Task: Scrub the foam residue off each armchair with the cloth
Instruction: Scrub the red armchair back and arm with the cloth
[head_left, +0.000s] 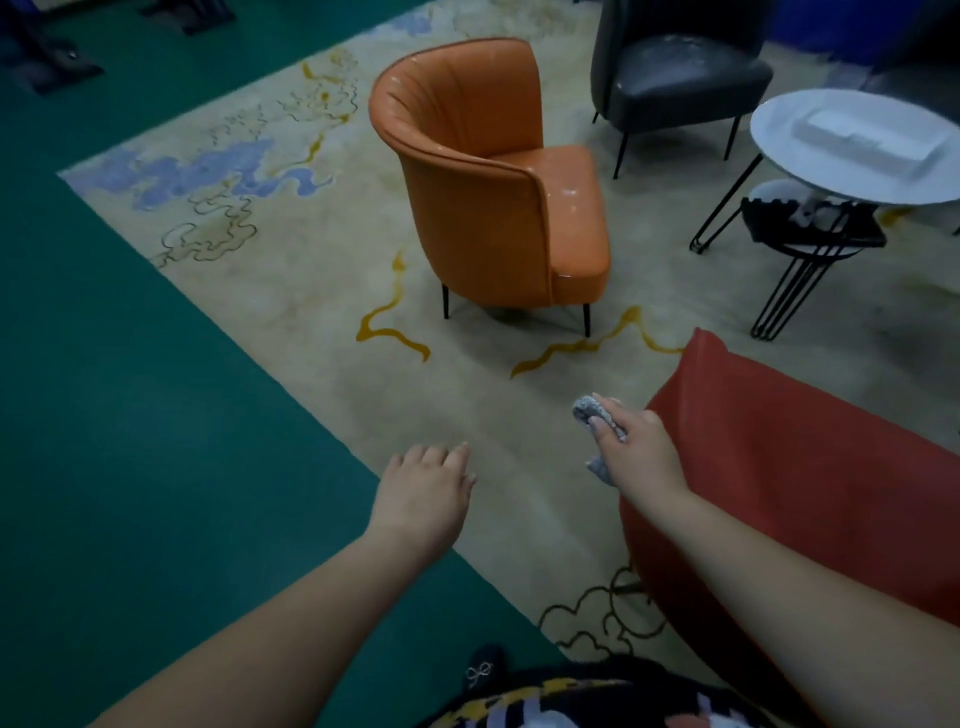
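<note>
An orange armchair (498, 176) stands mid-rug, its seat facing right and shiny wet patches on the seat. Behind it, at the top right, is a black armchair (680, 67) with pale smears on its seat. A red armchair (810, 467) fills the lower right, close to me. My right hand (636, 452) grips a bunched grey cloth (592, 410) just left of the red chair's edge. My left hand (423, 488) hovers over the rug with relaxed fingers, holding nothing.
A round white table (779, 135) on black wire legs stands at the right with a white foam block (862, 137) on it. A lower small table (810, 239) sits beneath it. The patterned beige rug (311, 260) lies on a green floor (104, 389).
</note>
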